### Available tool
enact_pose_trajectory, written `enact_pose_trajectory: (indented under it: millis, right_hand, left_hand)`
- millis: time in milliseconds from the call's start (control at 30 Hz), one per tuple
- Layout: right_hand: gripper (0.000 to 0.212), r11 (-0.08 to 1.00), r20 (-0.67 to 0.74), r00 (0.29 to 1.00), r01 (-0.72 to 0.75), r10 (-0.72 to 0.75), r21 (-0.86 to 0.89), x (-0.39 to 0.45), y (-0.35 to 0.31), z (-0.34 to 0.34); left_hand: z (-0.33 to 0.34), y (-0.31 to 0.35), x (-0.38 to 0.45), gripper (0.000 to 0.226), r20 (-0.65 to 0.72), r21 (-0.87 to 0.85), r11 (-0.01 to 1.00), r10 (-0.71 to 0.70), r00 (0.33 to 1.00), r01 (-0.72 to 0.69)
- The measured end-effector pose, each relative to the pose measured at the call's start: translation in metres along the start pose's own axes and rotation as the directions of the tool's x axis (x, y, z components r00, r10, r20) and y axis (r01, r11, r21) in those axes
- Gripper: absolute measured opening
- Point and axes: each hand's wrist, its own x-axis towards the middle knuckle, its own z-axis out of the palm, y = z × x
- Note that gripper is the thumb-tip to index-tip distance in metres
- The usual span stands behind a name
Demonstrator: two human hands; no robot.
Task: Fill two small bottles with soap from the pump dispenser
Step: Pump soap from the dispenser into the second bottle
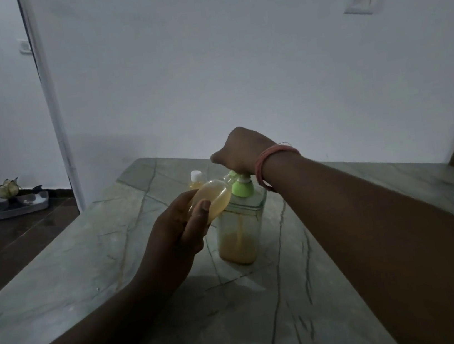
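Bottle (212, 200), small, amber soap inside: tilted, held in left hand's (176, 231) grip, mouth at green nozzle. Capped bottle (196, 179), white lid: upright on counter (87, 264) behind. Dispenser (239, 228), clear, part full: on counter. Right hand (241, 149), fingers curled, pressing down on pump (241, 186); pink band (272, 159) at wrist.

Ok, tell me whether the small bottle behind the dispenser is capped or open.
Capped: the small bottle wears a white cap, standing upright on the table behind the dispenser.
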Motion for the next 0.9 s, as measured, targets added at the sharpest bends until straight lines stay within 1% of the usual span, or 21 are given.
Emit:
enact_pose_trajectory:
  millis: [67,133,200,300,367,433,467,500,567,633,700,767,833,900]
  right_hand:
    - [0.026,0.998,-0.027,1.0,-0.009,0.011,0.056,0.001,0.003,0.002]
    - [0.025,0.995,-0.008,0.999,-0.045,0.046,0.084,-0.001,0.004,0.002]
    - [0.024,0.998,0.031,0.998,-0.055,0.055,0.011,-0.001,0.002,0.0]
    - [0.024,0.989,0.066,0.997,-0.024,0.034,-0.145,0.001,-0.006,-0.002]
    - [0.027,0.988,0.053,0.999,0.004,0.004,-0.157,0.003,-0.007,-0.003]
    - [0.029,0.999,0.028,1.0,-0.001,0.002,-0.043,0.004,-0.002,-0.002]
    - [0.029,1.0,0.021,1.0,-0.022,0.021,0.021,0.003,0.001,-0.002]
    - [0.028,0.998,0.02,0.999,-0.041,0.04,0.049,0.001,0.003,-0.001]
    - [0.028,0.999,0.011,0.999,-0.051,0.051,-0.002,0.001,0.002,0.002]
    - [0.025,0.996,0.007,0.999,-0.05,0.05,-0.074,0.002,-0.002,0.001]
    - [0.024,0.993,0.017,0.999,-0.029,0.031,-0.111,0.003,-0.005,-0.002]
    - [0.024,0.995,-0.01,1.0,-0.002,0.001,-0.098,0.004,-0.002,-0.002]
    - [0.024,0.999,-0.024,0.999,-0.027,0.027,-0.029,0.003,-0.001,-0.001]
    - [0.022,0.998,-0.002,0.999,-0.05,0.05,-0.034,0.001,-0.002,0.0]
  left_hand:
    - [0.0,-0.001,0.002,0.024,-0.004,0.024,1.0,0.011,1.0,-0.011]
    - [0.001,-0.003,0.002,0.016,-0.008,0.023,1.0,0.011,1.0,-0.01]
    - [0.0,-0.002,0.001,0.014,-0.001,0.033,0.999,0.017,1.0,-0.017]
    - [0.0,0.0,0.001,0.012,0.003,0.04,0.999,0.021,1.0,-0.021]
    - [-0.001,0.0,0.001,0.013,-0.001,0.035,0.999,0.021,1.0,-0.021]
    - [-0.001,-0.002,0.003,0.014,0.001,0.031,0.999,0.022,1.0,-0.022]
    - [-0.001,-0.001,0.003,0.016,0.004,0.028,0.999,0.027,1.0,-0.027]
    - [-0.001,-0.001,0.003,0.02,0.008,0.027,0.999,0.037,0.999,-0.037]
    - [-0.002,0.0,0.002,0.024,0.016,0.023,0.999,0.042,0.999,-0.042]
    - [-0.001,0.001,0.001,0.02,0.019,0.013,0.999,0.029,0.999,-0.029]
    - [-0.001,0.003,0.0,0.019,0.012,-0.014,1.0,0.009,1.0,-0.009]
    - [-0.001,0.003,0.0,0.03,0.014,-0.021,1.0,0.001,1.0,-0.001]
    - [-0.001,0.001,0.001,0.04,0.014,-0.008,1.0,0.009,1.0,-0.009]
    - [-0.001,-0.001,0.001,0.038,0.011,-0.028,1.0,0.007,1.0,-0.007]
